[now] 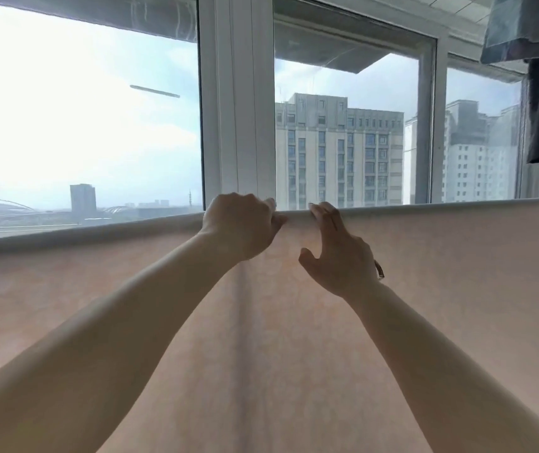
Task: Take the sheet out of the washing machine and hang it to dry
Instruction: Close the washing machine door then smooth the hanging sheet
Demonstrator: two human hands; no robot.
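Head: pink sheet (294, 322) draped before window (81, 125), towers outside.

Two bare forearms enter from the bottom corners, no sleeves in view on either. Left hand (240, 225): no ring or band visible on it. Right hand (340, 256): thin dark wristband with a small metallic piece (380, 269) at the outer wrist; fingers (322, 212) slender, nails short and unpainted.
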